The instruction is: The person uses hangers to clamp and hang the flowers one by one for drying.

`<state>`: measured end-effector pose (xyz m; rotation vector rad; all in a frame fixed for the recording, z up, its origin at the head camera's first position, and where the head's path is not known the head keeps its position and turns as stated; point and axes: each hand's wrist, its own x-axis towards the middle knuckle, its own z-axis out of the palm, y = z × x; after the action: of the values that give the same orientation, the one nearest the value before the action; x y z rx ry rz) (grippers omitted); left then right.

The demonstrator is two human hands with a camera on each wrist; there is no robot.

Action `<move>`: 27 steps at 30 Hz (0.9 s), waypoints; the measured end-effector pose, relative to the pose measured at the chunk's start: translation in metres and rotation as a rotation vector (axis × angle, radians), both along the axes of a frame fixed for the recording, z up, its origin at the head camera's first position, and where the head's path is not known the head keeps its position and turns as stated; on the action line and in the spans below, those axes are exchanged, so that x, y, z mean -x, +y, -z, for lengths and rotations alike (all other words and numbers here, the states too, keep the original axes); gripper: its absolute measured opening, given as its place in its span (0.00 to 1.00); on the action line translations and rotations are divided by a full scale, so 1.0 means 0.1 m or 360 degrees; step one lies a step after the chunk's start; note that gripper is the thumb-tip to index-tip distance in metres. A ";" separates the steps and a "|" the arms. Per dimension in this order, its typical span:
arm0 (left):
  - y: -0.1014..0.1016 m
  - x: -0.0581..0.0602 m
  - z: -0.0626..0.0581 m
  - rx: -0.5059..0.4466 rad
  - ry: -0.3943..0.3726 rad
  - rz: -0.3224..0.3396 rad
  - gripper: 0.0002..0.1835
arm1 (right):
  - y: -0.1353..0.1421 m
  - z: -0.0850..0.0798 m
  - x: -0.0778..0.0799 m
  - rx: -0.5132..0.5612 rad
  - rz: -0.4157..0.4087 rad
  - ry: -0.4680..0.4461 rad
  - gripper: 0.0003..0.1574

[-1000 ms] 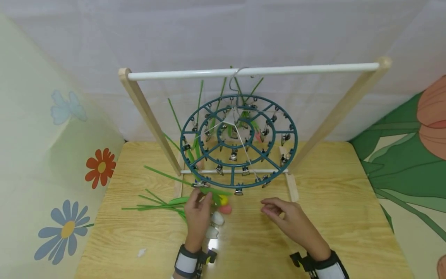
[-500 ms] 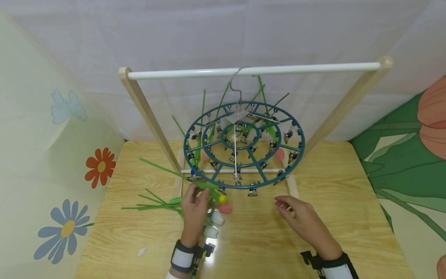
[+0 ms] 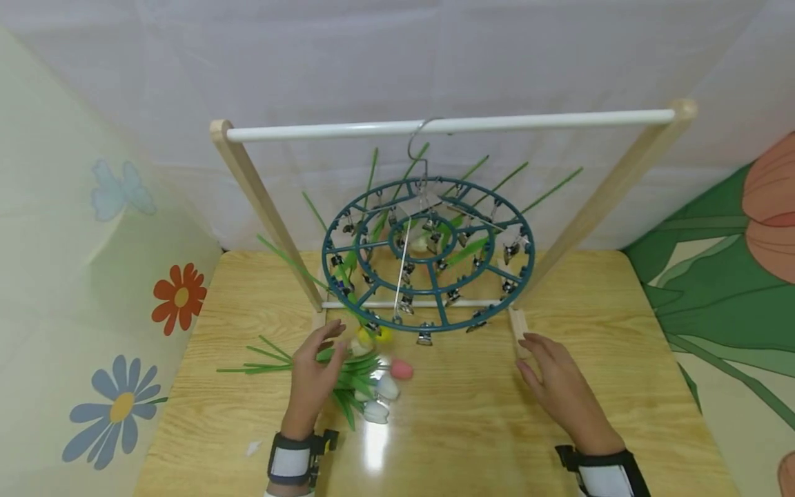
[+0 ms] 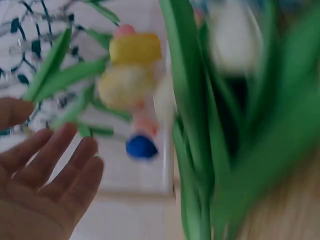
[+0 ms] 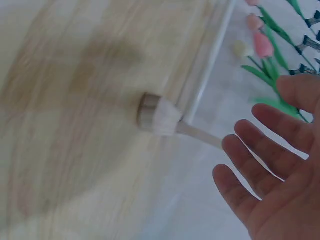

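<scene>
"What's the largest thing on your remote feed?"

"The wooden table point(image 3: 466, 428), filling the lower middle of the head view. I count one stand point(image 3: 528, 123) on it, white bar running across the upper frame, and one round teal hanger point(image 3: 424, 261) hooked on that bar at the centre."

"Where does the hanger sit from the hands?"

"I have two. It's up and right of the left hand point(image 3: 313, 373), up and left of the right hand point(image 3: 562, 386). The left has its fingers loosely parted, thumb away from them; the right is spread, near the stand's right foot point(image 3: 520, 335)."

"And the tulips?"

"One loose bunch point(image 3: 357, 376) lies just beside the left hand, lower left of centre; from the head view I can't tell whether they touch. Seven green stems point(image 3: 553, 188) stick out around the hanger."

"Smallest things?"

"Flower heads. In the bunch I make out one pink head point(image 3: 402, 369) and two white heads point(image 3: 388, 387), maybe more hidden. My left wrist view adds one blue head point(image 4: 142, 146) hanging at the centre."
</scene>
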<state>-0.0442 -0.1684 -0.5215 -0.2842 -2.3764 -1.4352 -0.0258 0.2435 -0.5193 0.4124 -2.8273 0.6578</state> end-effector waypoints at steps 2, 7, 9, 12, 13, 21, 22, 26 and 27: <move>-0.18 -0.03 0.02 0.0225 -0.0122 -0.0002 0.24 | 0.02 0.04 0.00 -0.0023 0.0010 0.0035 0.24; -0.54 -0.11 0.12 0.0847 -0.0314 -0.0011 0.29 | 0.08 0.16 0.01 -0.0068 0.0004 0.0136 0.26; -0.63 -0.13 0.18 0.1042 -0.0249 -0.0034 0.29 | 0.10 0.21 0.01 -0.0084 0.0005 0.0146 0.26; -0.71 -0.15 0.27 0.1211 -0.0110 -0.0070 0.26 | 0.10 0.25 0.00 -0.0102 0.0025 0.0105 0.25; -0.72 -0.15 0.30 0.1241 -0.0078 -0.0078 0.25 | 0.10 0.27 0.00 -0.0106 0.0034 0.0077 0.25; -0.77 -0.11 0.38 0.1369 0.0100 -0.0092 0.17 | 0.03 0.31 -0.04 -0.0082 0.0063 -0.0060 0.23; -0.78 -0.11 0.37 0.1375 0.0124 -0.0088 0.16 | 0.01 0.31 -0.04 -0.0090 0.0071 -0.0083 0.23; -0.79 -0.11 0.31 0.1359 0.0175 -0.0071 0.14 | -0.03 0.28 -0.05 -0.0100 0.0079 -0.0132 0.23; -0.80 -0.11 0.30 0.1348 0.0178 -0.0068 0.14 | -0.04 0.28 -0.06 -0.0096 0.0071 -0.0124 0.23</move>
<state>-0.0334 -0.2480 -0.5511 -0.4903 -2.7325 -0.3045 -0.0202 0.2392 -0.5475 0.3401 -2.9267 0.5936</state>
